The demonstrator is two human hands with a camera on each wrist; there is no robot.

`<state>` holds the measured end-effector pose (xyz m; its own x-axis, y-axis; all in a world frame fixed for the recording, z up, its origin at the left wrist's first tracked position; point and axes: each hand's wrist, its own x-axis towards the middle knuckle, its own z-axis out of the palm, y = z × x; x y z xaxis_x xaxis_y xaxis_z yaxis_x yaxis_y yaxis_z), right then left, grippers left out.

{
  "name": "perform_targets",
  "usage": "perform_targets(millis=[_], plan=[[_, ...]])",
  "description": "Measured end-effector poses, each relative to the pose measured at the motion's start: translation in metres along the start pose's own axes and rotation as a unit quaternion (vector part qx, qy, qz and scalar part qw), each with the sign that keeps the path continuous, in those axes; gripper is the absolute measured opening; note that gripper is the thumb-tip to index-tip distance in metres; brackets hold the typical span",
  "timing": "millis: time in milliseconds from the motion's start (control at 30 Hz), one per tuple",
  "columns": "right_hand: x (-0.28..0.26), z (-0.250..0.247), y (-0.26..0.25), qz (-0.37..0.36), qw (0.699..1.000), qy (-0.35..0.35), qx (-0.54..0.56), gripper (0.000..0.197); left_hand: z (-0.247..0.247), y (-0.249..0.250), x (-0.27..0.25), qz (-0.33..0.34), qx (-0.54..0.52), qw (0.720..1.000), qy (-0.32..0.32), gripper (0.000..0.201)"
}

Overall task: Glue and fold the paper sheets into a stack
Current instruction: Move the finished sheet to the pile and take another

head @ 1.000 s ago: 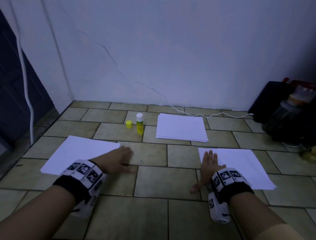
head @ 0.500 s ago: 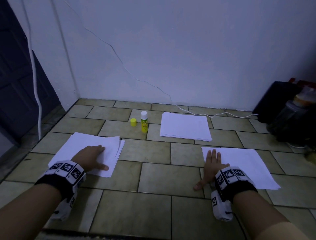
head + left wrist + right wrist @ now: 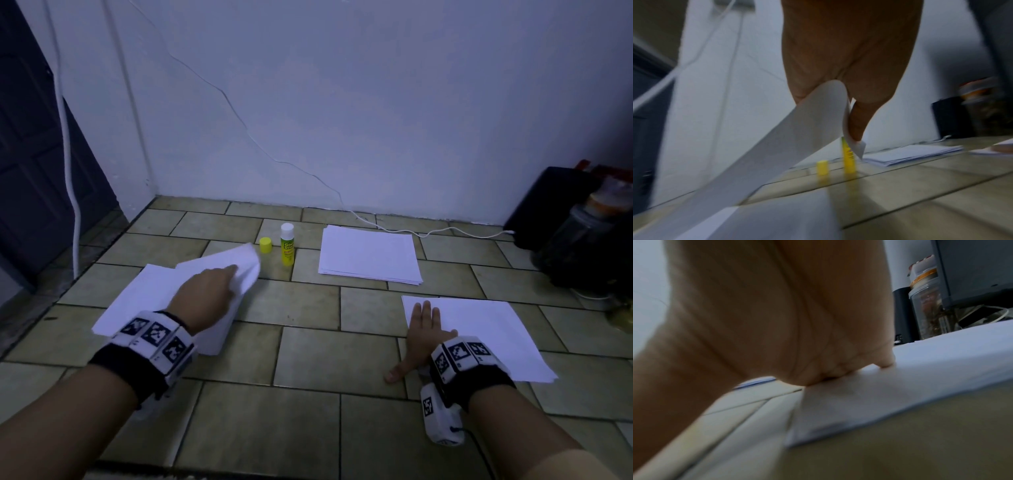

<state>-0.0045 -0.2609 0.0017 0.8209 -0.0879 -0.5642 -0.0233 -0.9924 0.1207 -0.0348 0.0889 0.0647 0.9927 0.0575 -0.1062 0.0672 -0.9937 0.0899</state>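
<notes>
**Head view: left hand lifts a sheet corner, right hand lies flat on another**

Head view: on the tiled floor (image 3: 308,349), the left hand (image 3: 202,294) pinches the far corner of the left sheet (image 3: 144,294), which curls up off the floor toward the glue stick (image 3: 287,244). The glue stick stands upright with its yellow cap (image 3: 265,245) just beside it on the floor. To their right lies a paper stack (image 3: 370,255), near the wall. The right hand (image 3: 423,329) lies flat, fingers straight and close together, on the near left corner of the right sheet (image 3: 486,332); its thumb reaches onto the tile.

Left wrist view: the thumb (image 3: 857,120) and the fingers behind it pinch the curled paper edge. The lifted sheet (image 3: 764,155) slopes down to the floor. Beyond it stand the cap (image 3: 822,167) and the glue stick (image 3: 847,162), then the stack (image 3: 912,152).

Right wrist view: blurred; the palm (image 3: 777,313) rests on the sheet (image 3: 890,394), fingertips (image 3: 885,362) touching the paper. A clear jar (image 3: 927,308) stands beyond.
</notes>
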Motion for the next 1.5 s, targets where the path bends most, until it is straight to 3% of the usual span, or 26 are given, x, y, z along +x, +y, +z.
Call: perform_targets(millis=[200,300,400,567,733,800,867,967,1100,1233,1400,1500], plan=[[0.005,-0.009,0.011,-0.029,0.998,-0.027,0.050,0.147,0.024,0.087,-0.011,0.114,-0.013,0.992,-0.053,0.051],[0.001,-0.026,0.020,-0.060,0.992,-0.032,0.102,0.143,0.040,0.114,-0.014,0.132,-0.025,0.985,-0.113,0.047],[0.009,-0.033,0.030,-0.066,0.983,-0.004,0.169,0.100,0.047,0.123,-0.012,0.136,-0.024,0.977,-0.164,0.047],[0.020,-0.039,0.036,-0.057,0.974,0.059,0.213,0.058,0.046,0.113,0.000,0.178,0.019,0.966,-0.186,0.040],[0.033,-0.041,0.039,-0.054,0.960,0.119,0.247,0.024,0.047,0.099,0.008,0.203,0.019,0.962,-0.182,0.068],[0.032,-0.047,0.037,-0.042,0.947,0.165,0.274,0.032,0.050,0.097,0.009,0.187,0.022,0.961,-0.202,0.070],[0.026,-0.057,0.031,-0.045,0.909,0.243,0.337,0.043,0.053,0.095,0.008,0.176,0.030,0.957,-0.227,0.069],[0.025,-0.072,0.006,-0.102,0.859,0.307,0.397,0.030,0.055,0.093,0.007,0.183,0.050,0.952,-0.240,0.067],[0.035,-0.094,-0.051,-0.203,0.875,0.259,0.355,0.015,0.053,0.094,0.006,0.183,0.059,0.949,-0.249,0.067],[0.053,-0.118,-0.102,-0.287,0.903,0.195,0.252,0.021,0.056,0.096,0.008,0.182,0.063,0.949,-0.248,0.067],[0.069,-0.143,-0.148,-0.287,0.920,0.152,0.221,0.046,0.061,0.096,0.010,0.175,0.072,0.949,-0.253,0.067],[0.075,-0.147,-0.174,-0.279,0.916,0.169,0.233,0.045,0.062,0.097,0.010,0.173,0.072,0.946,-0.263,0.066]])
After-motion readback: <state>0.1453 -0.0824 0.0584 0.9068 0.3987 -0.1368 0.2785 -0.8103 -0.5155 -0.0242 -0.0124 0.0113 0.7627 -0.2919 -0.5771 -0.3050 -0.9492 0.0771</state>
